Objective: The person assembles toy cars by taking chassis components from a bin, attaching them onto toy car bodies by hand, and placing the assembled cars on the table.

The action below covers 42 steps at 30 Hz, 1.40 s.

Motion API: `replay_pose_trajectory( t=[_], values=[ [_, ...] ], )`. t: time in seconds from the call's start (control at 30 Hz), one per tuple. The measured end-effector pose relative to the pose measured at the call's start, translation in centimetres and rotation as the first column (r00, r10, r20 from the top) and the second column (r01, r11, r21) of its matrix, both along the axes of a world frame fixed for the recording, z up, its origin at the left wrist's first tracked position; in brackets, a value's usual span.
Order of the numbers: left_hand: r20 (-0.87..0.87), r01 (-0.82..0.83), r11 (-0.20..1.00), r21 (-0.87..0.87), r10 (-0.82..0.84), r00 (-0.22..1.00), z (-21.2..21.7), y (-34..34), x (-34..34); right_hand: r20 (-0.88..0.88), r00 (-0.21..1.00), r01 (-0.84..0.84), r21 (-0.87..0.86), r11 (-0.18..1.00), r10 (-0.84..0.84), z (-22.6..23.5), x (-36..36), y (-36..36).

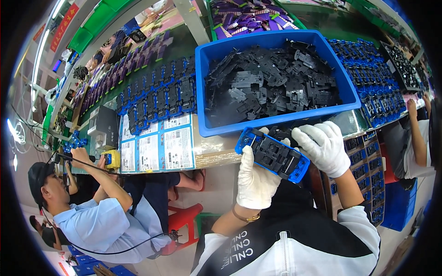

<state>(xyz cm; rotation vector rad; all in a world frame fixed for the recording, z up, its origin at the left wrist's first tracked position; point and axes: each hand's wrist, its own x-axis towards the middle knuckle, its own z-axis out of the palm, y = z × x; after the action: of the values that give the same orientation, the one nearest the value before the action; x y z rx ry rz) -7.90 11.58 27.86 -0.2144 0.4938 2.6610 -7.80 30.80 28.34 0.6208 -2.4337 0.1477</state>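
My left hand (258, 181), in a white glove, grips a blue toy car (275, 155) turned underside up, so its black chassis and wheels face me. Close to the car's far right side is my right hand (324, 146), also gloved, with its fingers bent and pinched. A dark piece (280, 133) shows at those fingertips, but what it is and whether they hold it is hard to make out. Just beyond both hands stands a blue bin (202, 124), heaped with loose black plastic chassis plates (276, 80).
Rows of blue-and-black car bodies (163, 99) lie left of the bin, and more car bodies (368, 78) to its right. Printed sheets (156, 147) cover the near table edge. A co-worker (99, 216) sits at left, holding a yellow object (112, 159). A rack (368, 170) stands at right.
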Motion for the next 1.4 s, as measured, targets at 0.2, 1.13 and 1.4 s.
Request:
replay_pose_trajectory(
  t=[0.2, 1.13, 1.4],
  values=[
    [-0.019, 0.08, 0.989, 0.121, -0.078, 0.997, -0.5, 0.2, 0.0, -0.084, 0.996, 0.018, -0.076, 0.997, -0.025, -1.4, -0.3, -0.5],
    [-0.069, -0.083, 0.991, -0.11, 0.076, 0.995, -3.6, 1.4, 0.6, 0.106, 0.991, 0.113, -0.281, 0.953, -0.086, 0.6, 1.3, -7.0],
    [-0.086, -0.185, 0.981, -0.053, 0.18, 0.98, -3.5, 0.8, -0.8, 0.331, 0.858, 0.257, -0.939, 0.231, 0.393, -1.7, 3.6, -4.0]
  ],
)
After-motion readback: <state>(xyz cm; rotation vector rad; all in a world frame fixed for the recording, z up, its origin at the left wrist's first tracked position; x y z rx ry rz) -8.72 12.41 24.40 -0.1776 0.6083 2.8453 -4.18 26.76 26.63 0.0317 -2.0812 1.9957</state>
